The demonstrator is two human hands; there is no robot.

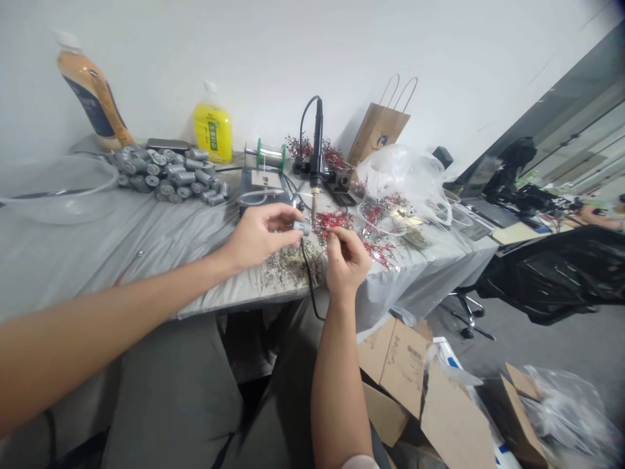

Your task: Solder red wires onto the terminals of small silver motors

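At ten o'clock on the tabletop [122,260], a large heap of grey motors [166,172] remains. At twelve, the left hand [258,234] grips one motor [301,228] firmly. Just right of it, the right hand [346,257] is pinched closed among red wires [332,221]; its hold is too small to tell. More red-wired pieces [383,253] lie at one o'clock.

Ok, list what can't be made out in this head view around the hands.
Head view:
1. Near end of the grey cylinder in the left hand: hidden by that hand's fingers.
2. Whatever the right hand pinches by the red wires: hidden by its fingers.
3. Print on the yellow bottle: too small and blurred.
4. Another person's hand: cut off by the right edge.
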